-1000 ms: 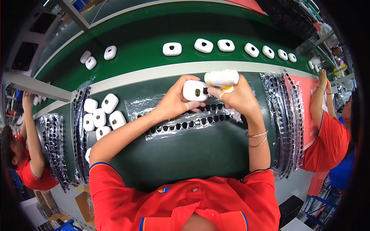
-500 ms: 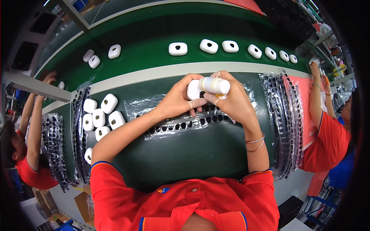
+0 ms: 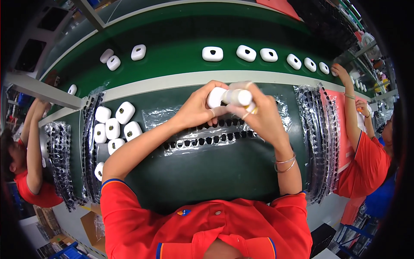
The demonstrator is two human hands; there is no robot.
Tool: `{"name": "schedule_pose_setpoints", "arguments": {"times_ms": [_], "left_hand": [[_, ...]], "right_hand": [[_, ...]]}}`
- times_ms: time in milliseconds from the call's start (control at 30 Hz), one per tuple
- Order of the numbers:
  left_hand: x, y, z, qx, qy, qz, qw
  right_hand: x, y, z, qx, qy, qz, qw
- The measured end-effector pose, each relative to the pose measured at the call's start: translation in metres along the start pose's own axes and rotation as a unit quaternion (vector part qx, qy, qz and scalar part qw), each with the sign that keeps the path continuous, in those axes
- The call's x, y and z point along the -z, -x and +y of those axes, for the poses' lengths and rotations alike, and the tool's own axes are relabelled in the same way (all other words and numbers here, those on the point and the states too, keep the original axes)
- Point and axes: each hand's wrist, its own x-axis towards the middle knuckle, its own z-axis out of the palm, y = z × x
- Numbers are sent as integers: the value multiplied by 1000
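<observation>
1. Left hand (image 3: 193, 113) grips a white rounded-square housing (image 3: 215, 97) over the far edge of the clear plastic sheet (image 3: 156, 117) of black pieces (image 3: 209, 140).
2. Right hand (image 3: 261, 113), closed around a white bottle-like cylinder (image 3: 239, 97), is also above the sheet.
3. Similar housings (image 3: 112, 129) cluster left of the sheet; more housings (image 3: 212, 55) line the green belt (image 3: 172, 54) beyond it.

A long green belt (image 3: 172, 36) runs across the back, with a pale rail (image 3: 172, 82) along its near edge and a dark green table (image 3: 207, 172) in front. A grey metal post (image 3: 89, 14) and a thick grey bar (image 3: 43, 88) are at the left. Low down, a brown box (image 3: 90, 226) sits on the light grey floor (image 3: 71, 221).
</observation>
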Motion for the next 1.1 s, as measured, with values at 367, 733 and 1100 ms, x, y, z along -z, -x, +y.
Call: {"name": "schedule_pose_setpoints", "arguments": {"times_ms": [367,733,1100], "left_hand": [[-5,-4,6,-2,99,-22,995],[88,-63,-50,-32,-569,320,757],[8,-1,-19,-58,-436,-17,898]], "right_hand": [[2,4,5,0,-3,33,999],[11,-5,57,-194,167,-6,967],[9,-8,66,-257,112,-75,957]]}}
